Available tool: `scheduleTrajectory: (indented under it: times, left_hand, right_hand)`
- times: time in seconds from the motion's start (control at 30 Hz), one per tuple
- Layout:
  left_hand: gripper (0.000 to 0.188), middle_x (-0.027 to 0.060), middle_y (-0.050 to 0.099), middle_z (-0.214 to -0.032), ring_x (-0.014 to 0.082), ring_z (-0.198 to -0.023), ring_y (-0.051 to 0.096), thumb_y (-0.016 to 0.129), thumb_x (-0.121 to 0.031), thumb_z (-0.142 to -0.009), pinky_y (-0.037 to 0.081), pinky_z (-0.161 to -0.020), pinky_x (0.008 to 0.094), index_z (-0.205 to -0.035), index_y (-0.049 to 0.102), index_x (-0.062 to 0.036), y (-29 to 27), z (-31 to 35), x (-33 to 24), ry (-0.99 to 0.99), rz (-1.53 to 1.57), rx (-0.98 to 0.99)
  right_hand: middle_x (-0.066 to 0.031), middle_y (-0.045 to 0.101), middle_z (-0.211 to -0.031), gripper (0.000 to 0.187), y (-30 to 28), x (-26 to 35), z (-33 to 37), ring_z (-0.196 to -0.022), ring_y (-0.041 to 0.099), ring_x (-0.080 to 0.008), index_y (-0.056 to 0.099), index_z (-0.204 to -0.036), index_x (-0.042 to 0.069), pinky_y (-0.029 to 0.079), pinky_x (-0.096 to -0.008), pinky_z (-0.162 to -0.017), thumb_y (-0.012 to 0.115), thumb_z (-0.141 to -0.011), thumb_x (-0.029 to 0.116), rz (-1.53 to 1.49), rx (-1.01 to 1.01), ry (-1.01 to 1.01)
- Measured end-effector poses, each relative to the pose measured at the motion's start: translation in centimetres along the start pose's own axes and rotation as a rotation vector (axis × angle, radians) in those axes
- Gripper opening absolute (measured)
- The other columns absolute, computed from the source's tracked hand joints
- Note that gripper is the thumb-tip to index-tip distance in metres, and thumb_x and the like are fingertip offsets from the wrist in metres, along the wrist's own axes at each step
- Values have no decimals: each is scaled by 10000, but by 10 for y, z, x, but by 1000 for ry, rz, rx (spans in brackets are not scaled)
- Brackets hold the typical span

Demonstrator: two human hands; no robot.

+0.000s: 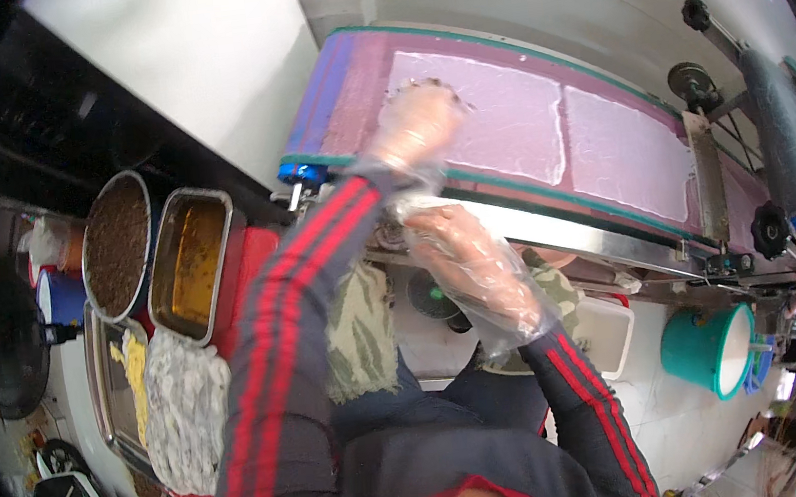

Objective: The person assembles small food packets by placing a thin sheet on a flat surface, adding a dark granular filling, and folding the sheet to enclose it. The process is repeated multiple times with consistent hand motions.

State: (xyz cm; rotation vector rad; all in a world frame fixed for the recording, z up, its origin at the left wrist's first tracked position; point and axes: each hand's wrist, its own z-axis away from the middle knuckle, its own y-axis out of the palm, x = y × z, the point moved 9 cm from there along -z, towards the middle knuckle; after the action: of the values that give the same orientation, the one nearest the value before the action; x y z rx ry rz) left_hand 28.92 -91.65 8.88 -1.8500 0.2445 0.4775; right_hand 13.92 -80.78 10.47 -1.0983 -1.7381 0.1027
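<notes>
Two thin, whitish translucent sheets lie on a purple belt. Over the left end of the nearer-left sheet is my left hand, in a clear plastic glove. Dark crumbs show at its fingertips; motion smears the fingers. The second sheet lies to the right with nothing on it. My right hand, gloved the same way, is in front of the belt's metal front edge, close to my left wrist. Its fingers are curled and closed; whatever is in them is hidden.
To my left stand a round bowl of dark crumbly filling, a metal pan of yellowish oil and a wet grey-white cloth. A roller with black knobs is at the belt's right end. A teal bucket stands lower right.
</notes>
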Motion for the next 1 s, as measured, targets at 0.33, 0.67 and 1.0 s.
scheduleTrajectory:
  times: [0.33,0.67,1.0]
  left_hand:
    - [231,201,711,-1060,425,-998,666,565,-209,-978,535,-873,511,-1072,710,-56,-10,-62,74,28,407,-405]
    - [293,222,726,-1052,395,-1041,688,656,-303,-950,537,-892,478,-1052,741,-42,10,-101,104,158,331,-139]
    - [383,197,702,-937,336,-930,683,678,-384,-911,508,-831,451,-852,692,-6,-14,-60,70,28,190,71]
  right_hand:
    - [-169,709,-1132,256,-124,-126,-22,-1052,684,-342,692,-1135,37,536,-432,-947,679,-936,197,364,-274,142]
    - [-225,706,-1155,385,-105,-245,-146,-1103,668,-395,710,-1125,37,526,-459,-967,706,-891,343,516,-88,428]
    - [-208,747,-1042,399,-78,-215,-144,-986,719,-381,754,-977,39,550,-466,-881,640,-921,417,659,96,585]
